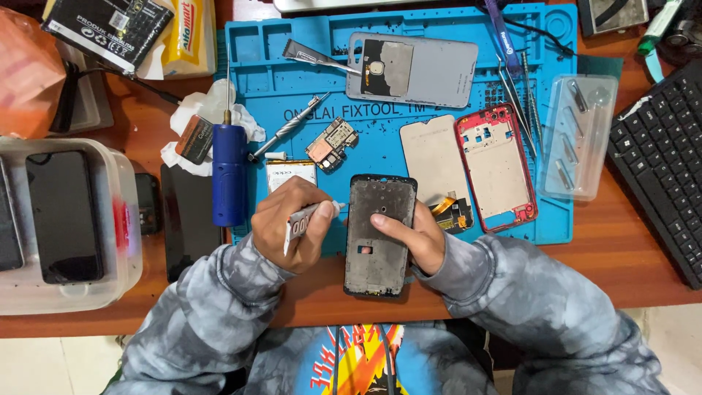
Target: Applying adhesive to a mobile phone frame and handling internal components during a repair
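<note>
My left hand [292, 223] grips a small white glue tube [307, 216] with its nozzle pointing right, touching the left edge of a black phone frame [379, 234]. The frame lies flat at the front edge of a blue work mat [292, 95]. My right hand [409, 235] rests on the frame's right side, with the thumb pressing its middle. Both sleeves are grey tie-dye.
On the mat lie a grey back cover [413, 71], a red mid-frame [497, 167], a beige panel [435, 161], a circuit board [331, 143], tweezers [523, 95] and a blue electric screwdriver [229, 172]. A plastic tub with phones [66, 223] stands left, a keyboard [662, 164] right.
</note>
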